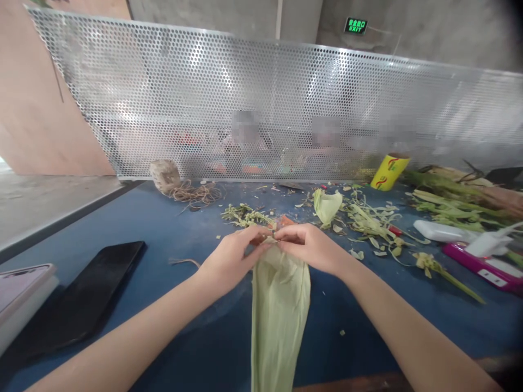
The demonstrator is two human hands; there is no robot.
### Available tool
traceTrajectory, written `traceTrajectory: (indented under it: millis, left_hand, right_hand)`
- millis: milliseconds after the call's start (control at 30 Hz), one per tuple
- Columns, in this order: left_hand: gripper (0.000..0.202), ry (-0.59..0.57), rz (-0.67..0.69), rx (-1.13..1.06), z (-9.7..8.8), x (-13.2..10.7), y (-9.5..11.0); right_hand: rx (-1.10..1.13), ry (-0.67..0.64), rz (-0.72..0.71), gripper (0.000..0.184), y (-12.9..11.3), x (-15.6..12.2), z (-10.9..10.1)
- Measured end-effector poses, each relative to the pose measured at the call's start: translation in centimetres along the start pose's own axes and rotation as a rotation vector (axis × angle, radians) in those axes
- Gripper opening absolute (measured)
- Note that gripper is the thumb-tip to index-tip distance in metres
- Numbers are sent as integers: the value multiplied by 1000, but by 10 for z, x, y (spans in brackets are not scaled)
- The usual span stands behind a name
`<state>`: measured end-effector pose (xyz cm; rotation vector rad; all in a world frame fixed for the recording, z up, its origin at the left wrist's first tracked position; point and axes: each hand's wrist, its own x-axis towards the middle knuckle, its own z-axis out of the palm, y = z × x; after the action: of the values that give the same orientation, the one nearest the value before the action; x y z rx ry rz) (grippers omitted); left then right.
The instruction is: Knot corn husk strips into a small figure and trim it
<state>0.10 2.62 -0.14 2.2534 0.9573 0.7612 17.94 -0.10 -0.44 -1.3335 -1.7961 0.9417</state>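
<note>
A long pale green corn husk (281,310) hangs from my fingers toward the table's front edge. My left hand (237,253) pinches its top end between thumb and forefinger. Close against it, my right hand (308,247) pinches the same end from the other side. The fingertips nearly meet, and what lies right between them is too small to make out. Just beyond my hands are an orange piece (286,220) and a small bunch of green plaited strips (245,215). Farther right stands a curled piece of husk (328,207).
On the left lie a black phone (93,294) and a pale boxlike object (24,299). Brown twine (194,193) sits at the back. A yellow tube (389,172), husk scraps (371,220) and a magenta power strip (482,267) are to the right. A perforated metal screen (253,81) bounds the table (183,321).
</note>
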Motion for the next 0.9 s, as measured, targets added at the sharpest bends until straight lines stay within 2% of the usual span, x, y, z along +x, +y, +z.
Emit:
traceTrajectory:
  millis: [133,300,367,467,700,900]
  left_hand:
    - [18,-5,43,122,0,1,-2]
    - [29,-52,127,239,1,-2,-1]
    - [26,-62,175,246,0,-3,0]
    - [18,-37,165,215,0,-2,-1]
    - [8,12,-34,31,0,0,0]
    - [7,137,12,-133,-1,-3,6]
  right_hand:
    - [-116,14,-28,18,-4,-2,2]
    - [-258,23,-48,20,-6,-3,5]
    - [-286,25,-57,19,-6,-3,6]
    - [-320,30,-83,20,-6,-3,7]
    - [-310,51,-161,17,-9,-5,9]
    - [-107,88,-181,14,-12,-5,6]
